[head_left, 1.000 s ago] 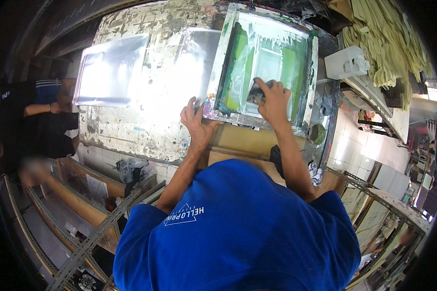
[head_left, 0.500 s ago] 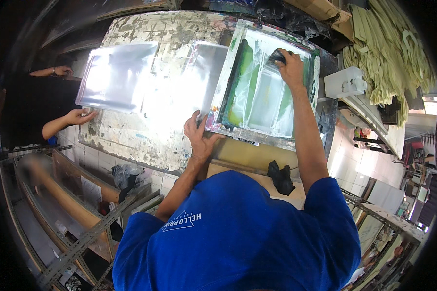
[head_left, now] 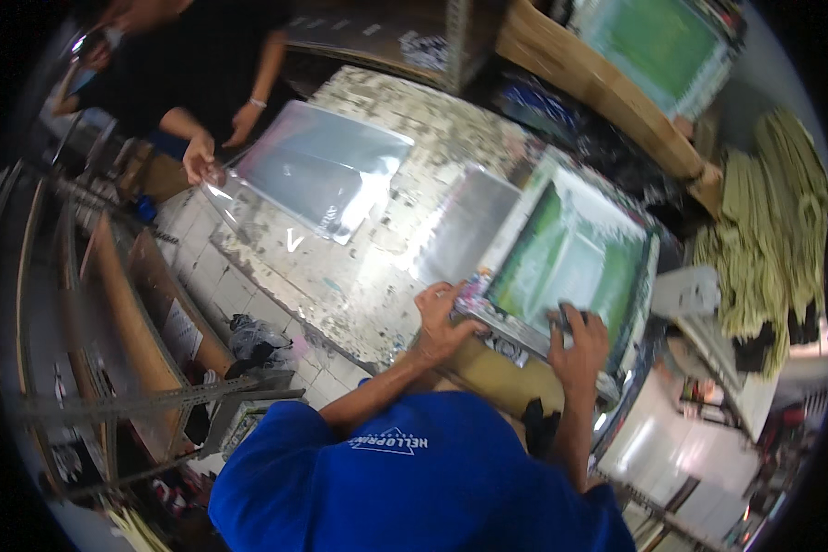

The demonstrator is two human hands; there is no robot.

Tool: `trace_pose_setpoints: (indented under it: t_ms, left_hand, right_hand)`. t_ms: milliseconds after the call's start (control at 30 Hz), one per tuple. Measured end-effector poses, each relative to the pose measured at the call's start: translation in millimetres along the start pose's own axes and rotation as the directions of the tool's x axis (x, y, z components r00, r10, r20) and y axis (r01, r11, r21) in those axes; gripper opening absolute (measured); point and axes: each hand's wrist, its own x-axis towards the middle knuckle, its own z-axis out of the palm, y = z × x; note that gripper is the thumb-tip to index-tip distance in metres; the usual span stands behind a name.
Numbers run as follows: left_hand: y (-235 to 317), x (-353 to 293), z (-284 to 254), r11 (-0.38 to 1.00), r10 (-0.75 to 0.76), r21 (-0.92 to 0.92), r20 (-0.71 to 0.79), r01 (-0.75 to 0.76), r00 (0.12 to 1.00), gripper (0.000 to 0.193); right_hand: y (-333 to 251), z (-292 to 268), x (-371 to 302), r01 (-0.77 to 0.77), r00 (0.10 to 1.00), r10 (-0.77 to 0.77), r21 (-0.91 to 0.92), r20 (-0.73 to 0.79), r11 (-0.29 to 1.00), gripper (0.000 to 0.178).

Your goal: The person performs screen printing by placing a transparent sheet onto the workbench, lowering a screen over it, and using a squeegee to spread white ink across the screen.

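A screen-printing frame point(head_left: 517, 228) with green mesh and whitish ink smears lies tilted to the right of the table's middle. My right hand point(head_left: 580, 354) is closed at the near end of its mesh, on a small dark squeegee point(head_left: 556, 318) that my fingers mostly hide. At the near-left corner of the frame is my left hand point(head_left: 443, 322), its fingers apart and its thumb reaching along the near edge. Left of the frame, a clear plastic sheet point(head_left: 469, 221) extends from beside it.
A stained worktable point(head_left: 377, 285) holds clear plastic sheets point(head_left: 327, 166) at left. Across it a co-worker's hand point(head_left: 201, 158) holds a clear sheet. At right are a white plastic container point(head_left: 685, 293) and hanging yellow-green strips point(head_left: 754, 248). Another green screen point(head_left: 653, 51) stands behind a cardboard box point(head_left: 598, 87).
My right hand has come from the far end of the mesh to its near end with the squeegee. The view has turned. The co-worker's hand now has a clear sheet in it.
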Motion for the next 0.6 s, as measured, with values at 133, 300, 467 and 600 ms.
trace_pose_setpoints:
  t_ms: [133,300,467,600]
  left_hand:
    - [52,39,-18,0.988,-0.068,-0.15,-0.126,0.049,0.99,0.079]
    - [54,83,-34,0.995,0.073,-0.049,-0.174,-0.083,0.982,0.063]
    - [-44,40,-3,0.763,-0.215,0.563,-0.242,0.317,0.946,0.056]
    - [-86,8,-7,0.706,-0.181,0.662,-0.177,0.253,0.968,0.036]
  right_hand:
    - [-32,-37,20,0.172,0.948,-0.197,-0.117,-0.251,0.978,0.046]
    - [-23,-81,87,0.153,0.931,-0.163,-0.055,-0.327,0.987,0.043]
    - [-6,-114,147,0.162,0.934,-0.169,-0.049,-0.316,0.986,0.04]
    - [-17,-128,168,0.052,0.956,-0.065,-0.052,-0.285,0.997,0.038]
